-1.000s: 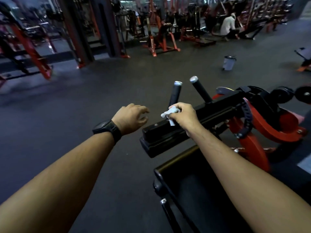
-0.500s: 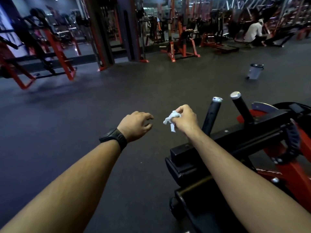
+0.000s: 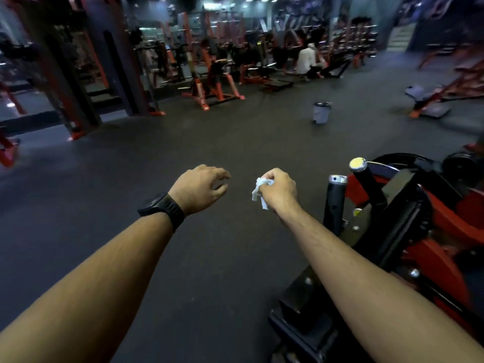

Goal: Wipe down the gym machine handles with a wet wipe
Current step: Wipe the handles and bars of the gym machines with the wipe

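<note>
The right hand (image 3: 279, 191) was curled tight on a crumpled white wet wipe (image 3: 259, 192) at mid-frame, the loose end hanging down past the knuckles, over bare dark floor (image 3: 235, 258) and left of the handles without touching them. The left hand (image 3: 201, 188), a black watch (image 3: 161, 208) on its wrist, hung beside it, fingers loosely bent and holding nothing. At right, on the black-and-red machine (image 3: 419, 231), the nearer handle (image 3: 335, 203) stood almost upright, chrome cap uppermost; the farther handle (image 3: 366, 184) leaned up towards the upper left. A small bin (image 3: 321, 112) stood well beyond.
</note>
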`<state>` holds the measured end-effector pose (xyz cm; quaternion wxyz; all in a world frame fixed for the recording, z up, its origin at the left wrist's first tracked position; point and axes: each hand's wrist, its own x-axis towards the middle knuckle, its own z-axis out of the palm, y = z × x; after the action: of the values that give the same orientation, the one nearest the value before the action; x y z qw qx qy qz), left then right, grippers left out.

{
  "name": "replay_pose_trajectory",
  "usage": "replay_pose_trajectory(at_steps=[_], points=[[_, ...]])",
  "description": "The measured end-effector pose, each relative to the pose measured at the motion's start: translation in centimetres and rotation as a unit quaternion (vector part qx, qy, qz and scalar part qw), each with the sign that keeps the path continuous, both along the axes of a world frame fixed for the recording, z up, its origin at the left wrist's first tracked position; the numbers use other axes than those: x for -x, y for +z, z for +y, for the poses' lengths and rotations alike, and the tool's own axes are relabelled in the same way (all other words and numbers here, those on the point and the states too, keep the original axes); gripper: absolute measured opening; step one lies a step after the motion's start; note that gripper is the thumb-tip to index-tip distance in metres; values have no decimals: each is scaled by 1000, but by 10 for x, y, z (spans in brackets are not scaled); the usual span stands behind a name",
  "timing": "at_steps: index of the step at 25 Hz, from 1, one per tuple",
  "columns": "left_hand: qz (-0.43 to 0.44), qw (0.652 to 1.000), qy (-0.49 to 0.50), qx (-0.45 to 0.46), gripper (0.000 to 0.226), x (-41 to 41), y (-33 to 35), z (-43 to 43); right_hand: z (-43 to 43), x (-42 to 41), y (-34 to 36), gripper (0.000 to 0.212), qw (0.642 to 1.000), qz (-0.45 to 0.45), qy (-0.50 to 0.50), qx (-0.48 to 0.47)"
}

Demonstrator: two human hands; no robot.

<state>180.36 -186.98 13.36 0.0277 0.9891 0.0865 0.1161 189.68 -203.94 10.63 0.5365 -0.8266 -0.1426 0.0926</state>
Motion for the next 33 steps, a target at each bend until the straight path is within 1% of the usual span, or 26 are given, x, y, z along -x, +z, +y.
replay_pose_trajectory(at_steps=[2, 4, 6, 8, 11, 13, 15, 17, 19, 21, 23, 25, 27, 28, 31, 32, 33], points=[[2, 997, -73, 6, 34, -33, -5, 24, 16, -8, -3, 18, 997, 8, -75, 8], [21, 988, -152, 29, 33, -61, -8, 37, 23, -11, 6, 13, 987, 13, -159, 17], [37, 968, -245, 28, 32, -89, -6, 41, 25, -8, 10, 10, 971, 2, -241, 15], [20, 947, -320, 31, 31, -116, -2, 35, 25, 0, 11, 7, 957, -12, -291, 12], [0, 900, -435, 37, 31, -155, 1, 11, 21, 7, 0, 6, 927, -29, -373, 29], [9, 872, -488, 33, 31, -181, -4, -4, 16, 5, -6, 11, 906, -26, -417, 74], [11, 847, -530, 39, 31, -205, -13, -11, 16, 0, -11, 17, 887, -24, -452, 94], [10, 824, -563, 60, 33, -223, -19, -18, 18, -1, -13, 20, 866, -36, -488, 101], [10, 791, -608, 66, 37, -238, -20, -25, 27, -1, -19, 22, 833, -56, -544, 81], [5, 752, -655, 74, 42, -255, -22, -38, 32, -2, -25, 18, 783, -68, -615, 54], [-5, 715, -691, 102, 44, -275, -28, -55, 33, -3, -31, 13, 718, -83, -690, 33], [-27, 676, -727, 121, 46, -287, -33, -71, 36, -2, -38, 10, 661, -118, -741, 15], [-50, 620, -772, 131, 44, -298, -35, -86, 48, -8, -42, 7, 590, -157, -792, 4], [-58, 593, -794, 125, 44, -302, -35, -94, 52, -14, -44, 6, 549, -173, -818, 3], [-75, 514, -849, 95, 45, -310, -35, -110, 63, -36, -47, 14, 432, -209, -877, 8], [-81, 493, -860, 100, 45, -312, -35, -114, 65, -45, -48, 17, 407, -221, -886, 9], [-84, 476, -868, 112, 44, -314, -34, -119, 66, -55, -48, 19, 390, -233, -891, 5]])
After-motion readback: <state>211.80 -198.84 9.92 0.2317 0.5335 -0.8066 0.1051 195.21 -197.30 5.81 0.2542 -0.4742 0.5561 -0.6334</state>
